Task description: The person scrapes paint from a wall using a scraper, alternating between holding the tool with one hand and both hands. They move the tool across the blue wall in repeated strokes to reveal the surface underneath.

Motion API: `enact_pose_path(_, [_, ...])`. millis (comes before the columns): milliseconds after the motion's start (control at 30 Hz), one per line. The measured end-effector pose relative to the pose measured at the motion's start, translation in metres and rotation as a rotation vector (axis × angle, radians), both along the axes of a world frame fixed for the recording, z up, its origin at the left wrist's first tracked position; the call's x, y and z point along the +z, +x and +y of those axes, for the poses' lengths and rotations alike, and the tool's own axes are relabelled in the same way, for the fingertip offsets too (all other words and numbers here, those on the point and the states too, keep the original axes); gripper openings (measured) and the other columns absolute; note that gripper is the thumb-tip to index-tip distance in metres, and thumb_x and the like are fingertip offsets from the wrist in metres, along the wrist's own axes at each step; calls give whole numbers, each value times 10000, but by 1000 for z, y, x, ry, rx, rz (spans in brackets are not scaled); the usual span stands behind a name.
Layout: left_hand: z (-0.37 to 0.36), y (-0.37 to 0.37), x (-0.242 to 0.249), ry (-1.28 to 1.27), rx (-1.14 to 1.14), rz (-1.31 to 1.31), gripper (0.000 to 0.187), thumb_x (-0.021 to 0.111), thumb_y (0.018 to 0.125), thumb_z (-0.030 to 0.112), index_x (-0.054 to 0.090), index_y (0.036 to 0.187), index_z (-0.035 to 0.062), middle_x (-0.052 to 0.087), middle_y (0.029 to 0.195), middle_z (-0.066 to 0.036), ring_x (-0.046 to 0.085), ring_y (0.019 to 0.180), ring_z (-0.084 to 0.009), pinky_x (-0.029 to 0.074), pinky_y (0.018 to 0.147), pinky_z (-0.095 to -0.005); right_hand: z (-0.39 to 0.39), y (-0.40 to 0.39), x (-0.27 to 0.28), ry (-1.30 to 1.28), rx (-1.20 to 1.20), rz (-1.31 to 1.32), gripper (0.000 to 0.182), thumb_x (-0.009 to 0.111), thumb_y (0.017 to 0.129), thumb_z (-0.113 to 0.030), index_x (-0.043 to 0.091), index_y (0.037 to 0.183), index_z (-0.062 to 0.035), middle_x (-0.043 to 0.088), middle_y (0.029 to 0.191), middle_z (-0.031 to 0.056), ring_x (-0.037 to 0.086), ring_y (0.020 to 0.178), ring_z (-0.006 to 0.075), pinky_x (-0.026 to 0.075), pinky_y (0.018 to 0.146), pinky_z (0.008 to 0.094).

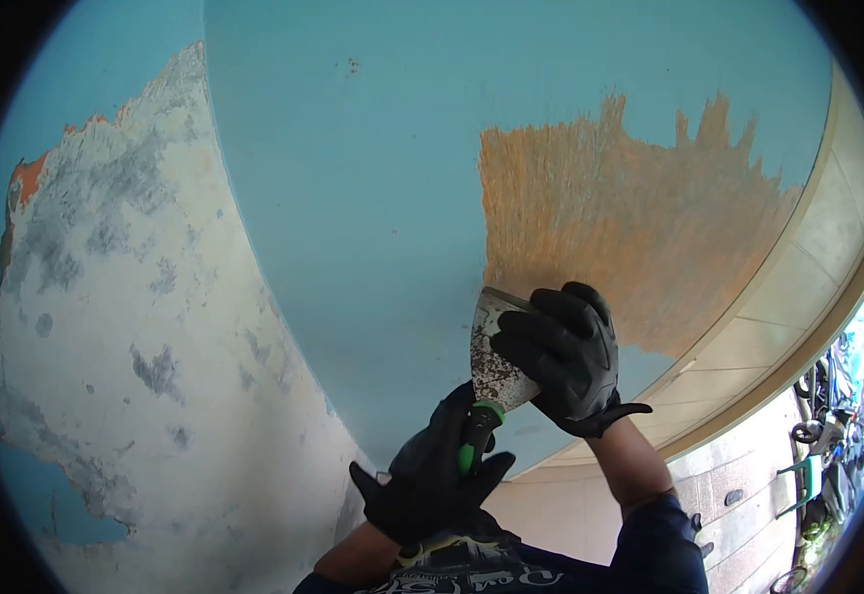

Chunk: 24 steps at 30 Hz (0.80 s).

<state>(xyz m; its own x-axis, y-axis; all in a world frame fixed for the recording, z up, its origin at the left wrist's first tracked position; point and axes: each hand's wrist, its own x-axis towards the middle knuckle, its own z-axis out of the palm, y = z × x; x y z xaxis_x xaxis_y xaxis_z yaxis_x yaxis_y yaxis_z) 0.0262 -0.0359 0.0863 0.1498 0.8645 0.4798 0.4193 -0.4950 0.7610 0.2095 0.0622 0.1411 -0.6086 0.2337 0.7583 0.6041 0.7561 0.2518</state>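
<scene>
A paint scraper [494, 361] with a wide, paint-spotted metal blade and a green-and-black handle points upward against the wall. My left hand [432, 475], in a black glove, is closed round its handle from below. On the blade's right side, my right hand [566, 356], also black-gloved, presses with bent fingers over the metal. The blade's top edge lies at the lower left corner of a scraped brownish-orange patch [610, 208] on the blue painted wall [353, 178]. Jagged blue edges run along the patch's top.
On the left, an adjoining wall has a large whitish-grey stripped area [155, 297] with ragged edges. A cream tiled border [798, 267] curves along the right. Beyond it lie paving [739, 495], a green chair [803, 480] and parked motorbikes [833, 431].
</scene>
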Motion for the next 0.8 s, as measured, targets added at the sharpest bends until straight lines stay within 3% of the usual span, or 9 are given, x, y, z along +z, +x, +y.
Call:
enact_pose_path(67, [-4, -2, 0, -111, 3, -67, 643, 739, 832, 191, 428, 1351, -26, 639, 1045, -195, 679, 838, -319, 554, 709, -399, 8, -1, -2, 0, 12, 83, 332, 737, 654, -184, 733, 983, -230, 669, 1094, -46, 576, 1070, 280, 442, 924, 507])
enact_pose_path(267, [3, 8, -20, 112, 174, -76, 673, 782, 763, 141, 444, 1325, -13, 635, 1034, -181, 681, 847, -318, 554, 714, -400, 25, -6, -9, 6, 60, 119, 374, 750, 616, -187, 723, 987, -224, 654, 1105, -31, 566, 1071, 285, 447, 909, 500])
enact_pose_path(367, [9, 6, -29, 178, 149, -69, 641, 788, 755, 133, 465, 1285, -26, 635, 1052, -202, 687, 859, -327, 560, 725, -398, 27, -6, -9, -24, 73, 119, 385, 753, 608, -193, 720, 991, -219, 651, 1108, -31, 559, 1074, 285, 452, 898, 495])
enact_pose_path(500, [12, -1, -29, 150, 149, -30, 600, 771, 792, 158, 482, 1272, -57, 649, 1026, -226, 689, 862, -334, 569, 723, -392, 28, -9, -15, -59, 104, 177, 382, 755, 605, -190, 719, 985, -207, 657, 1099, -33, 556, 1062, 292, 469, 857, 481])
enact_pose_path(600, [13, -6, -34, 110, 123, -38, 627, 810, 740, 146, 487, 1249, -27, 640, 1067, -219, 700, 861, -328, 570, 722, -401, 29, -12, -23, -82, 103, 222, 373, 760, 602, -187, 718, 972, -204, 665, 1094, -30, 557, 1053, 297, 477, 830, 475])
enact_pose_path(667, [15, -9, -34, -39, -91, -381, 308, 628, 923, 89, 603, 1207, -26, 637, 1221, -180, 623, 1093, -264, 461, 954, -352, 31, -17, -25, -57, 108, 262, 308, 762, 608, -198, 721, 912, -180, 679, 1030, -10, 573, 1021, 297, 481, 816, 462])
enact_pose_path(700, [18, -12, -32, -38, -91, -381, 308, 628, 923, 89, 603, 1207, -26, 637, 1221, -180, 623, 1093, -264, 461, 954, -352, 32, -20, -26, -32, 116, 302, 249, 764, 613, -210, 723, 852, -157, 694, 966, 10, 588, 989, 297, 485, 801, 449])
enact_pose_path(767, [27, -18, -25, 183, 107, 31, 658, 826, 733, 178, 483, 1261, -15, 645, 1057, -204, 707, 877, -319, 584, 730, -405, 34, -24, -28, 31, 34, 362, 282, 767, 627, -189, 735, 907, -169, 700, 1007, 20, 589, 1021, 287, 482, 850, 464])
enact_pose_path(800, [29, -17, -24, 184, 109, 26, 658, 826, 733, 178, 483, 1261, -15, 645, 1057, -204, 707, 877, -319, 584, 730, -405, 36, -23, -26, 32, 35, 357, 282, 767, 627, -189, 735, 907, -169, 700, 1007, 20, 589, 1021, 287, 482, 850, 464])
